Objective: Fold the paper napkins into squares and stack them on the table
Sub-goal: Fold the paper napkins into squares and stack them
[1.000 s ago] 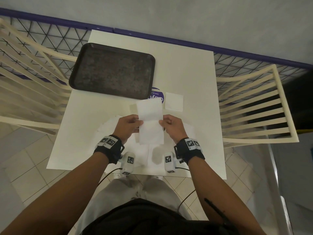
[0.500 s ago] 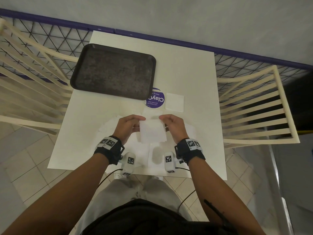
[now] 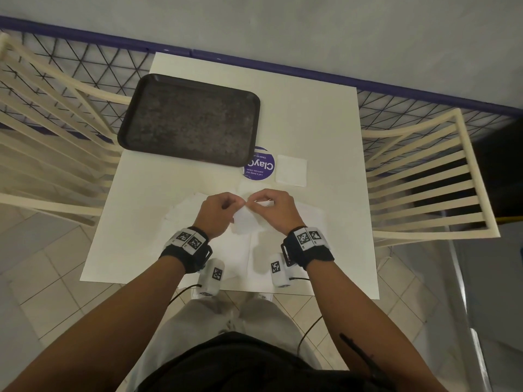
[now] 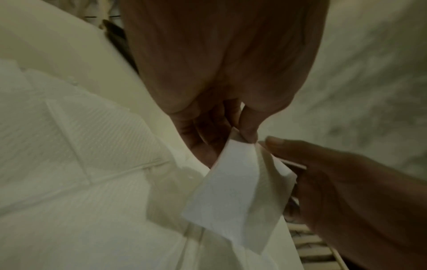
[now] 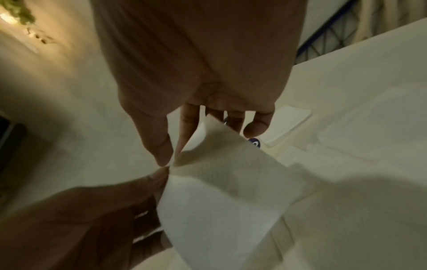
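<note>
From the head view I saw both hands meeting over the near middle of the white desk [image 3: 311, 114]. The left hand [image 3: 218, 213] and the right hand [image 3: 276, 209] each pinched the top edge of a folded napkin [image 3: 245, 222], which hung between them just above the desk. Under and around the hands lay unfolded napkins [image 3: 186, 213], spread flat. One finished square napkin [image 3: 291, 170] lay farther out to the right, just beside a round purple sticker [image 3: 261, 168]. A dark tray [image 3: 189, 120] sat on the far left part of the desk, its near corner overlapping the sticker. Cream slatted chairs [image 3: 424, 176] stood on both sides.

From the left wrist view, the left hand [image 4: 221, 91] gripped the napkin's [image 4: 233, 193] upper corner between thumb and fingers [image 4: 248, 126]. The right hand [image 4: 346, 191] held the opposite side, its thumb close by. The unfolded napkins [image 4: 80, 164] lay below on the left.

From the right wrist view, the right hand [image 5: 198, 82] pinched the napkin [image 5: 221, 201] between thumb and forefinger, the other fingers loosely extended. The left hand [image 5: 80, 219] held the sheet's near left edge. The square napkin [image 5: 291, 124] showed beyond the fingers.
</note>
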Motion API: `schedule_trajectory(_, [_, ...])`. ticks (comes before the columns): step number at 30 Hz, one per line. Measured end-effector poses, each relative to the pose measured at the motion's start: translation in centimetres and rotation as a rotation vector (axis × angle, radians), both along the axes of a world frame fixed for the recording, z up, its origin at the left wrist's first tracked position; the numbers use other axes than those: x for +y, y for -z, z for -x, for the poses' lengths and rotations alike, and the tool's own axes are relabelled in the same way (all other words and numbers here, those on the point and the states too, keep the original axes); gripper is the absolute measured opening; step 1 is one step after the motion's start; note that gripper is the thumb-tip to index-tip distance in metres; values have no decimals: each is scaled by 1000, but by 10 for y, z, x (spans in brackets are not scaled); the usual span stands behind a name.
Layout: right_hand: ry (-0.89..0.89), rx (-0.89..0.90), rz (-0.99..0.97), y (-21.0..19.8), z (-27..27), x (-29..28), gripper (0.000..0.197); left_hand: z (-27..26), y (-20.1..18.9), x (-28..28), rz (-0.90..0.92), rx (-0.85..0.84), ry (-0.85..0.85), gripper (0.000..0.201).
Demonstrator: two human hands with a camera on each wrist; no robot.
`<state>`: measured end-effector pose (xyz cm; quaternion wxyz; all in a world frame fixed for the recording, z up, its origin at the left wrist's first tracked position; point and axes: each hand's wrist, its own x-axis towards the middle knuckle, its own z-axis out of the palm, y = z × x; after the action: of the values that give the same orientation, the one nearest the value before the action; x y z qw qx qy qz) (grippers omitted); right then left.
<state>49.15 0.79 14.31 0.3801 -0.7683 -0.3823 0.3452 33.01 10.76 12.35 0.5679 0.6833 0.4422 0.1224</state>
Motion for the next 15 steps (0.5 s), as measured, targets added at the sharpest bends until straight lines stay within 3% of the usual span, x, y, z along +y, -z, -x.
schedule_trajectory(6, [5,-22,25,3,1,4,11,1,-2,-2,-185,38,21,11])
schedule_trajectory(15, [160,135,20,6,-19,-8,3,7,0,-3,-220,11,-37,8])
